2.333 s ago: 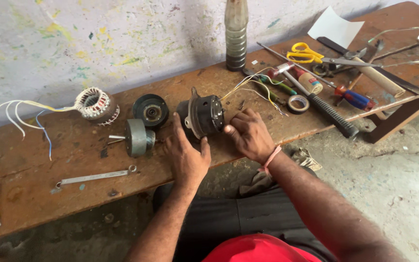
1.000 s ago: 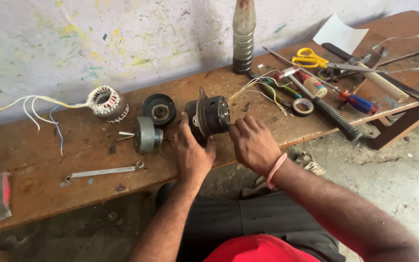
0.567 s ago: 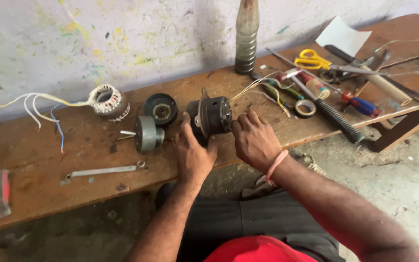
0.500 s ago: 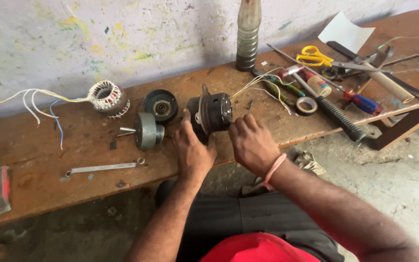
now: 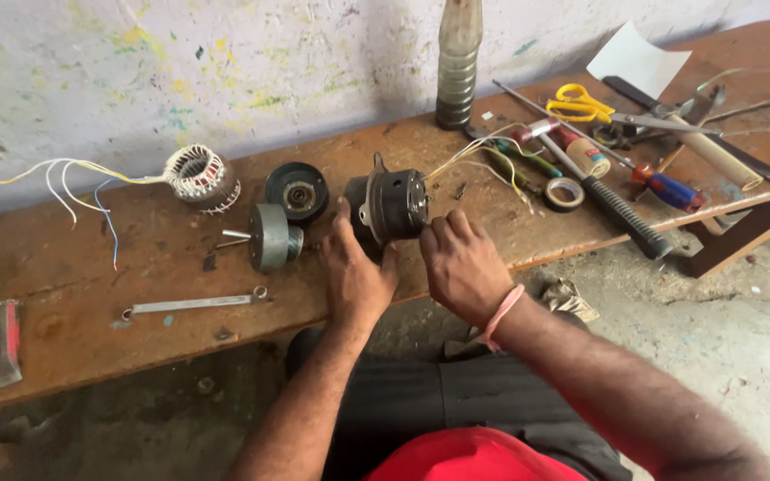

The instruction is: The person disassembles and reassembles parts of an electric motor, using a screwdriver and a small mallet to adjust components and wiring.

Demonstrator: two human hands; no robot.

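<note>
The dark motor housing (image 5: 391, 207) lies on its side on the wooden surface (image 5: 135, 347), long axis running left to right, just far of both hands. The left hand (image 5: 356, 278) cups its left end; the right hand (image 5: 463, 264) curls on its right end, equally near.

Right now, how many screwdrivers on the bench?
2 clearly: red-and-blue-handled screwdriver at the right end, green-handled screwdriver near the tape roll. More may be hidden in the tool pile.
</note>
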